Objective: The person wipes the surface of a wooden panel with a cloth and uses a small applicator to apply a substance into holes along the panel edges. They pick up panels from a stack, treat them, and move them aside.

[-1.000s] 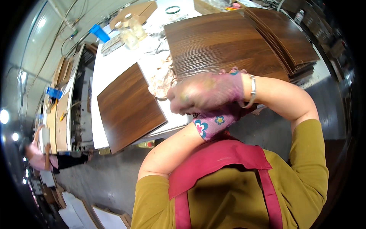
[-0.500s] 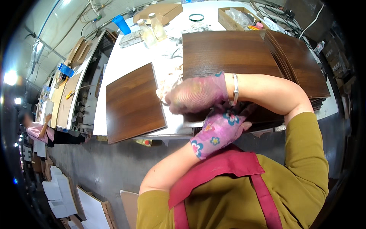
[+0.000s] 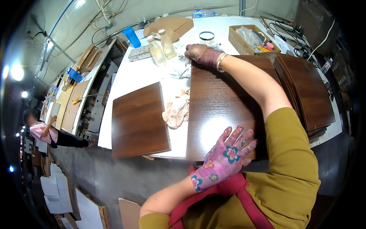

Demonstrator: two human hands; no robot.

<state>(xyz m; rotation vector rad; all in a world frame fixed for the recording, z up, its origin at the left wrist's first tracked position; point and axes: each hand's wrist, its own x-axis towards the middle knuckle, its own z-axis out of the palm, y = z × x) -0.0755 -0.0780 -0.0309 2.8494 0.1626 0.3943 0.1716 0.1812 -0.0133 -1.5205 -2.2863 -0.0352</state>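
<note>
My left hand (image 3: 227,154), in a pink flower-patterned glove, lies with spread fingers on the near part of a dark brown wood-grain panel (image 3: 225,95). My right hand (image 3: 204,54), in a stained purplish glove, is at the far left corner of that panel. Its fingers are curled; I cannot make out what is in them, if anything. A crumpled whitish cloth or plastic (image 3: 179,68) lies just below it. A stained beige rag (image 3: 176,110) rests along the panel's left edge. Further left, a single brown panel (image 3: 140,120) lies on the white table (image 3: 124,82).
A stack of brown panels (image 3: 303,89) stands at the right. At the back are two bottles (image 3: 157,51), a blue cup (image 3: 131,37), a flat cardboard box (image 3: 169,27), a green ring (image 3: 206,36) and an open carton (image 3: 244,40). A person (image 3: 44,131) stands far left.
My right hand has moved away from me to the panel's far left corner. My left hand, formerly beneath the right forearm, now shows spread on the panel. The view has shifted slightly.
</note>
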